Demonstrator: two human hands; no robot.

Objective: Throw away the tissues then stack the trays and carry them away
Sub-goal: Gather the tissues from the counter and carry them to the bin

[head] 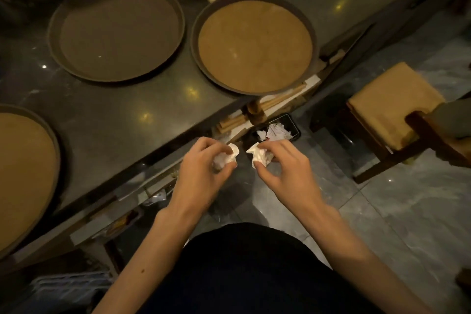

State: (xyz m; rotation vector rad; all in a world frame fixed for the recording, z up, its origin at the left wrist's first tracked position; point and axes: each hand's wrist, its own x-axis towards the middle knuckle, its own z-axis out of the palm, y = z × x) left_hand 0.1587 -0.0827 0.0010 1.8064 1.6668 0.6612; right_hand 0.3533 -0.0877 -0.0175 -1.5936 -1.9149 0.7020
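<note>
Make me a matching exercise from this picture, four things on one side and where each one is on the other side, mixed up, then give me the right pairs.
Things:
1. crumpled tissue
2. black bin
3. tray with the lighter brown inside
4. stool with the tan seat

Places:
A. on the floor to the right of the table
B. pinched in the left hand
C. on the table, its rim over the edge
D. on the floor below the table edge, paper scraps inside

Pairs: 1-B, 2-D, 3-C, 4-A

Grey marble floor [397,211], wooden stool [390,115] (tan cushion), dim light.
</note>
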